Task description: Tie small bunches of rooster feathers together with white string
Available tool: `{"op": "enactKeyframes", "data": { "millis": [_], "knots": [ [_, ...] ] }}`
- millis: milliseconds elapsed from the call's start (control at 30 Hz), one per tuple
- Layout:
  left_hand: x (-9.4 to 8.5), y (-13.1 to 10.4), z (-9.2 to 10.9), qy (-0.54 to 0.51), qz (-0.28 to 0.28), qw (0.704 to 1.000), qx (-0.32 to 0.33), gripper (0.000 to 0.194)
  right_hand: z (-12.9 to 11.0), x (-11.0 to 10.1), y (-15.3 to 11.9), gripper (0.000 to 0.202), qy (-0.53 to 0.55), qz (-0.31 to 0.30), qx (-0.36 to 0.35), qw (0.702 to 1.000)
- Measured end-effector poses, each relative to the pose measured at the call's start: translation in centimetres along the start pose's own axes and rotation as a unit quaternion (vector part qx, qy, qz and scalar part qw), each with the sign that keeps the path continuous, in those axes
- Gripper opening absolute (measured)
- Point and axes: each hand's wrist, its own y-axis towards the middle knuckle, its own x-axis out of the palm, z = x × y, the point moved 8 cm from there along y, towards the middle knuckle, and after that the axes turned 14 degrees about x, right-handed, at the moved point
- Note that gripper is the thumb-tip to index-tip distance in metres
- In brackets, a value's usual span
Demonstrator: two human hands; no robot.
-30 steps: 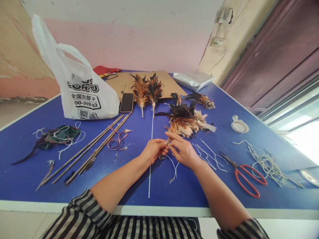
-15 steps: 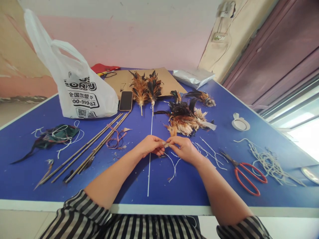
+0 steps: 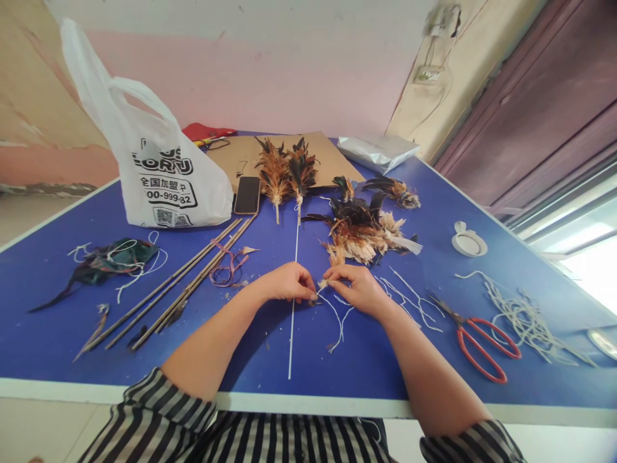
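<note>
My right hand (image 3: 357, 288) pinches a small tan feather (image 3: 336, 258) by its pale fluffy base, with the brown end pointing away from me. Just left of it, my left hand (image 3: 290, 283) has its thumb and fingers pressed together, a little apart from the feather's base. Whatever lies between those fingertips is too small to make out. Below both hands, short white strings (image 3: 341, 325) lie on the blue table (image 3: 250, 360). Beyond my right hand spreads a heap of loose brown, black and cream feathers (image 3: 361, 231).
Two feather bundles on sticks (image 3: 274, 177) lie on cardboard (image 3: 332, 161), beside a phone (image 3: 247, 195). At left are a white plastic bag (image 3: 178, 186), thin sticks (image 3: 193, 283) and dark cloth (image 3: 120, 257). At right are red-handled scissors (image 3: 475, 331), tangled string (image 3: 525, 318) and a tape roll (image 3: 469, 243).
My left hand has drawn away from the feather's base, slightly left and down, so a gap now shows between the hands. My right hand keeps its pinch. The whole view has shifted slightly.
</note>
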Motion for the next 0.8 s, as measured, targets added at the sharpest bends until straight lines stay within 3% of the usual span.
{"op": "enactKeyframes", "data": {
  "millis": [133,267,400,500,633,733,800],
  "knots": [
    [0.0,0.0,1.4,0.1,0.002,0.994,0.036,0.032,0.1,0.0,0.1,0.011,-0.004,0.004,0.002,1.0],
    [-0.6,-0.2,2.6,0.245,0.041,0.968,0.044,0.035,0.0,0.1,0.0,0.012,-0.01,0.002,-0.002,1.0],
    [-0.1,-0.1,2.9,0.291,0.056,0.952,0.071,0.023,-0.3,0.2,0.1,0.013,-0.014,0.0,-0.008,1.0],
    [0.0,0.1,3.4,0.237,0.078,0.961,0.118,0.015,-0.3,0.3,0.1,0.014,-0.015,-0.004,-0.01,1.0],
    [-1.3,0.2,4.2,0.085,0.152,0.969,0.177,0.013,-0.3,0.6,0.1,0.014,-0.016,-0.015,-0.009,1.0],
    [-1.2,0.8,2.8,-0.108,0.164,0.969,0.151,0.015,-0.1,0.9,0.1,0.013,-0.018,-0.024,-0.001,1.0],
    [-0.7,1.3,1.2,-0.229,0.171,0.952,0.11,0.018,0.1,1.0,0.2,0.013,-0.014,-0.029,0.013,0.999]
  ]
}}
